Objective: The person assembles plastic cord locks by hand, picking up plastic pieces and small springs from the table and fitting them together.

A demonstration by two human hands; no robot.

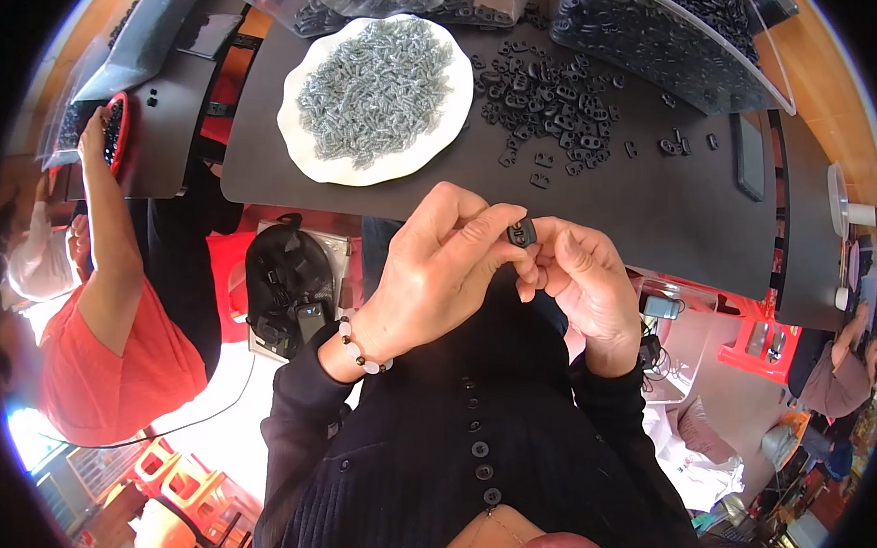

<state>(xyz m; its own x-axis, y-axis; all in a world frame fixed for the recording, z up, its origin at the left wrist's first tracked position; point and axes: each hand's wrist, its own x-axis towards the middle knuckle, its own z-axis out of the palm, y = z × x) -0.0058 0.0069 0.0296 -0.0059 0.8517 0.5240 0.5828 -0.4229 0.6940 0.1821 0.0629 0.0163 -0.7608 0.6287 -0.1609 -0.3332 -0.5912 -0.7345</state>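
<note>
In front of my chest, above the table's near edge, a small black two-holed cord lock is held at my fingertips. My left hand pinches it from the left between thumb and forefinger. From the other side, the curled fingers of my right hand meet the cord lock; its thumb is bent above them. Beyond my hands, a white wavy-rimmed plate carries a heap of small metal springs. Many loose black cord lock pieces lie scattered to the right of the plate.
Clear plastic bins of black parts stand along the far side of the dark table. A dark flat device lies at its right end. On the left, a person in a red shirt reaches into a red basket. Red stools stand around.
</note>
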